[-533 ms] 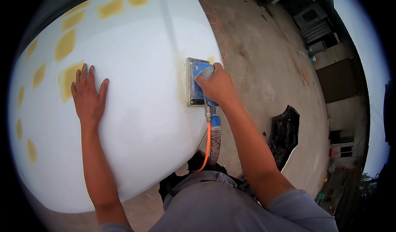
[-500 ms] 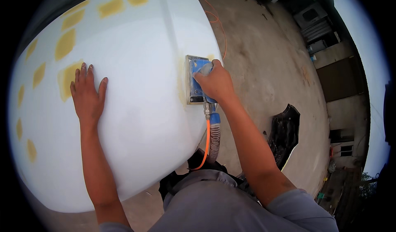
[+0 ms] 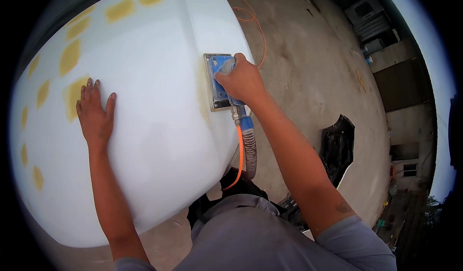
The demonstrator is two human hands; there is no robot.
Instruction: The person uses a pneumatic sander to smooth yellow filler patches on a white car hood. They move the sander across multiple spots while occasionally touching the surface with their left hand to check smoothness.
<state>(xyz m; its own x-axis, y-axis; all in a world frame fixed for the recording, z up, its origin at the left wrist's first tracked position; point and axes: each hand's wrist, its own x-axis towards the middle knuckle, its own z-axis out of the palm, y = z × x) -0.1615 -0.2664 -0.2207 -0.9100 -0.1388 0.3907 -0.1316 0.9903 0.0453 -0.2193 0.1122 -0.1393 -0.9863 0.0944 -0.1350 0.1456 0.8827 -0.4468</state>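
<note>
A large white car hood (image 3: 149, 73) with several yellow filler patches (image 3: 70, 57) spreads out before me. My right hand (image 3: 241, 80) is wrapped round the grey-topped grip of a blue rectangular sander (image 3: 219, 80). Its flat pad rests on the hood near the right edge, over a faint yellowish area. An orange air hose (image 3: 240, 145) and a ribbed dust hose (image 3: 250, 150) run from the sander's near end toward my waist. My left hand (image 3: 96, 114) lies flat on the hood with fingers spread, its fingertips at the edge of a yellow patch.
Concrete floor (image 3: 299, 68) lies to the right of the hood. A thin orange hose (image 3: 258, 27) loops along it beyond the hood's edge. A black curved car panel (image 3: 337, 143) is on the floor at my right. A wall with several stored items (image 3: 369, 18) stands farther off.
The sander and my right hand appear slightly farther up and left in view. The whole view has shifted a little too. My left hand stays flat beside the same yellow patch.
</note>
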